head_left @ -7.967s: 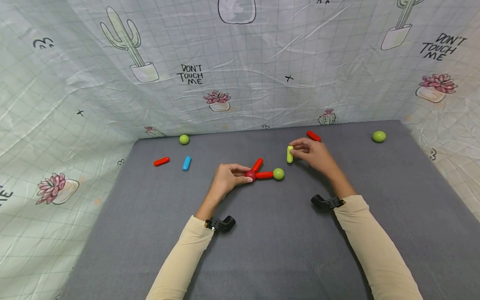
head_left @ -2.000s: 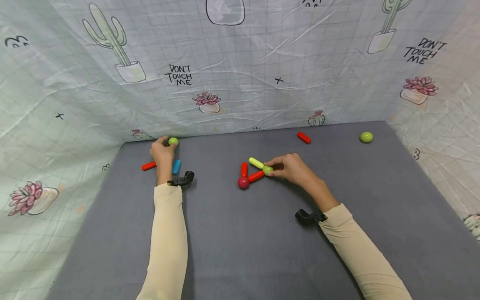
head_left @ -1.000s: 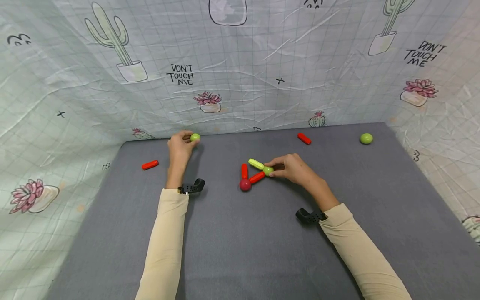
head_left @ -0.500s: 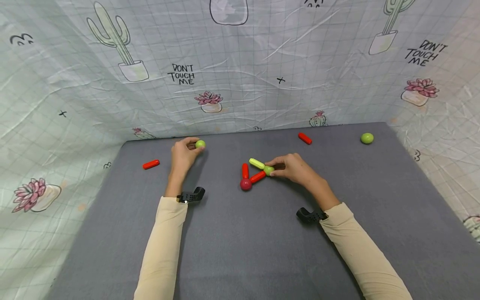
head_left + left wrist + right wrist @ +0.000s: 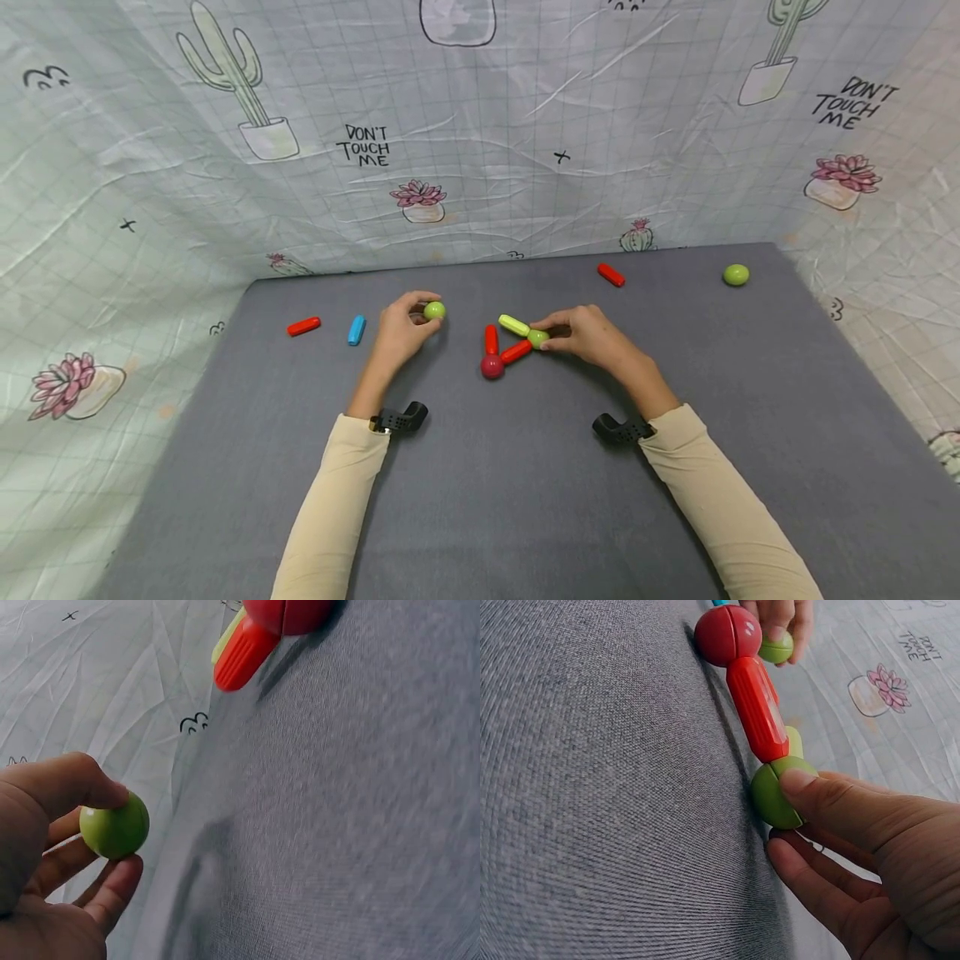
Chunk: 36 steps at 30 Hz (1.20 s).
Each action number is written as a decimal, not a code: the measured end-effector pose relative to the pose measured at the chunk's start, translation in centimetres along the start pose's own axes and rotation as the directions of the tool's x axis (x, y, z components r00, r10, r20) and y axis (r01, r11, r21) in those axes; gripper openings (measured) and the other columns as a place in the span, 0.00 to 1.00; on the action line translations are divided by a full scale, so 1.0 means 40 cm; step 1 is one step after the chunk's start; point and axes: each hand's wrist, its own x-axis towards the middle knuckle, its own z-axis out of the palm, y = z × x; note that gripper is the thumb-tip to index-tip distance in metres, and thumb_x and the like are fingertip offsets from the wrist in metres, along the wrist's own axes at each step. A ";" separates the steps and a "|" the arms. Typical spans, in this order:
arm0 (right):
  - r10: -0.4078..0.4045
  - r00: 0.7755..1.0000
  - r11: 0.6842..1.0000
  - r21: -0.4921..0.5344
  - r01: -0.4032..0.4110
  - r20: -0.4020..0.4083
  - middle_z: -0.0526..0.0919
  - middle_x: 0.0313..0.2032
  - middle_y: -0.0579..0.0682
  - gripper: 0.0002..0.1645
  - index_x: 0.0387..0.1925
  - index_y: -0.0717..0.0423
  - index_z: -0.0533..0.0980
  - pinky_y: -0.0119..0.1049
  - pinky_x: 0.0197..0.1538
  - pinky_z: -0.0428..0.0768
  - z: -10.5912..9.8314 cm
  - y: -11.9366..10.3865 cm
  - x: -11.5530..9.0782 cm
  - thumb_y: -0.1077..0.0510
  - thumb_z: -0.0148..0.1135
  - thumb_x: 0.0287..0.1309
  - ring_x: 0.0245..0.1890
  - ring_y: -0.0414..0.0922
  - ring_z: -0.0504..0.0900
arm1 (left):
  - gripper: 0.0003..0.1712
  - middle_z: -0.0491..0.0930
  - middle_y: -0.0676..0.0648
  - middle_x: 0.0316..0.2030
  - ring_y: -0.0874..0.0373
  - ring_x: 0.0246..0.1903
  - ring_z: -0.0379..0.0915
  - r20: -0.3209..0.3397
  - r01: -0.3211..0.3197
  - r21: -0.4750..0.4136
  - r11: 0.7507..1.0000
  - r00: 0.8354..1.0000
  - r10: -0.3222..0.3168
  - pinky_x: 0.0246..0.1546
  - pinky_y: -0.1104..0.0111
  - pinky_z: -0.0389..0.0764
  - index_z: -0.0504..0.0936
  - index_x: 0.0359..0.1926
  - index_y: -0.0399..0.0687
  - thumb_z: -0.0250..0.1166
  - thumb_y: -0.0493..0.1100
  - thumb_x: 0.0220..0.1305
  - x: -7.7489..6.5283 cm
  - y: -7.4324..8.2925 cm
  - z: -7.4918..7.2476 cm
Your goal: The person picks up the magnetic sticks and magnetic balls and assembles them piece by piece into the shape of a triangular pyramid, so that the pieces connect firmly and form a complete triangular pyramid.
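My left hand [image 5: 405, 332] pinches a green ball [image 5: 115, 825] between thumb and fingers, lifted off the cloth. My right hand [image 5: 596, 337] pinches another green ball [image 5: 776, 796], from which a red rod [image 5: 516, 352] and a yellow rod [image 5: 513, 326] run out. The red rod's far end meets a red ball [image 5: 492, 367]. A second red rod [image 5: 491, 339] stands out from that red ball toward the back. Between the far ends of the yellow rod and the second red rod there is a small gap. The left hand is left of this joined piece, apart from it.
A loose red rod [image 5: 303, 326] and a blue rod [image 5: 357, 330] lie at the left of the grey cloth [image 5: 480, 500]. Toward the back right are one more red rod [image 5: 611, 274] and a green ball [image 5: 736, 274]. A printed curtain [image 5: 480, 125] hangs behind.
My left hand picked up the green ball at the back left and carried it rightward, nearer the joined piece. The yellow rod joined the right green ball earlier. Lately the right hand stays still.
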 end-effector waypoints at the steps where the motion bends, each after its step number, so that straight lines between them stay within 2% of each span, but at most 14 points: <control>1: 0.001 1.000 1.000 -0.001 -0.001 0.002 0.87 0.51 0.55 0.22 0.55 0.53 0.85 0.44 0.47 0.85 0.001 0.001 0.000 0.60 0.74 0.58 0.50 0.49 0.86 | 0.21 0.81 0.37 0.53 0.44 0.47 0.82 -0.001 -0.001 -0.011 1.000 1.000 0.001 0.45 0.54 0.83 0.82 0.58 0.42 0.71 0.36 0.64 -0.003 0.002 0.002; 5: -0.002 1.000 1.000 -0.005 0.002 -0.002 0.87 0.51 0.55 0.22 0.55 0.53 0.85 0.43 0.47 0.85 0.003 0.004 0.000 0.60 0.75 0.58 0.49 0.49 0.87 | 0.21 0.84 0.39 0.50 0.47 0.44 0.83 -0.011 -0.015 -0.009 1.000 1.000 0.015 0.45 0.55 0.83 0.83 0.57 0.44 0.73 0.38 0.63 -0.007 0.012 0.009; 13: 0.016 1.000 1.000 -0.002 -0.016 0.004 0.87 0.51 0.54 0.22 0.55 0.52 0.85 0.44 0.49 0.84 0.001 0.003 0.001 0.59 0.74 0.58 0.51 0.49 0.86 | 0.21 0.86 0.41 0.50 0.50 0.43 0.82 -0.002 -0.026 -0.057 0.998 1.000 0.026 0.45 0.59 0.82 0.82 0.55 0.41 0.74 0.38 0.62 -0.018 0.037 0.021; 19: 0.013 1.000 1.000 -0.002 -0.013 0.011 0.87 0.52 0.54 0.22 0.56 0.53 0.85 0.45 0.49 0.84 0.002 0.004 0.002 0.59 0.74 0.58 0.52 0.49 0.86 | 0.18 0.86 0.40 0.47 0.50 0.41 0.82 -0.003 -0.035 -0.058 0.998 0.999 0.035 0.43 0.62 0.82 0.83 0.52 0.40 0.75 0.39 0.61 -0.024 0.041 0.034; 24: 0.014 1.000 1.000 -0.003 -0.014 0.012 0.87 0.52 0.54 0.22 0.56 0.52 0.85 0.44 0.49 0.84 0.002 0.002 0.003 0.59 0.74 0.59 0.51 0.49 0.86 | 0.18 0.86 0.41 0.46 0.49 0.43 0.84 -0.012 -0.060 -0.062 0.996 0.998 0.059 0.46 0.60 0.84 0.85 0.51 0.41 0.76 0.40 0.60 -0.025 0.039 0.041; 29: 0.014 1.000 1.000 -0.002 -0.014 0.013 0.87 0.52 0.54 0.22 0.56 0.52 0.84 0.44 0.48 0.84 0.000 0.003 0.002 0.59 0.74 0.59 0.51 0.49 0.86 | 0.19 0.86 0.40 0.48 0.47 0.47 0.84 -0.007 -0.074 -0.093 0.993 0.997 0.074 0.50 0.59 0.84 0.86 0.52 0.40 0.76 0.39 0.60 -0.023 0.035 0.047; 36: 0.008 1.000 1.000 0.002 -0.008 0.008 0.87 0.52 0.54 0.22 0.56 0.53 0.84 0.44 0.48 0.84 0.000 0.003 0.000 0.59 0.74 0.59 0.51 0.49 0.86 | 0.21 0.83 0.40 0.56 0.46 0.49 0.84 -0.012 -0.078 -0.110 0.991 0.997 0.078 0.49 0.59 0.84 0.86 0.53 0.38 0.77 0.37 0.58 -0.014 0.029 0.064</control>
